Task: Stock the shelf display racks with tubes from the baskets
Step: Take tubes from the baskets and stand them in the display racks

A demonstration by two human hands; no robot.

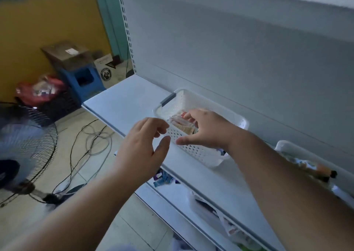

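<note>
Item one, the pale grey metal shelf (pixel 122 97): it carries both baskets, and below its front edge the lower tiers hold loose packets, so anything you drop over the lip may land among them or go on to the tiled floor. Item two, the white perforated plastic basket with a grey handle (pixel 191 145): it sits near the front edge, angled to the shelf; a tug on its near wall could, I judge, slide it off. Item three, a second white basket (pixel 287 147) at the far right, holding tubes with dark caps, only partly in view. Item four, your right hand (pixel 208 130): it reaches over the near wall of the first basket, thumb spread along the outside, fingers down among the contents; whether they pinch anything I cannot tell, since the hand hides the tips. Item five, your left hand (pixel 141 145): it hovers just beside the basket's left corner, fingers loosely curled, holding nothing. Item six, the pink and tan tubes and sachets (pixel 180 122): packed upright and tight in the basket, so lifting one may drag its neighbours out.
</note>
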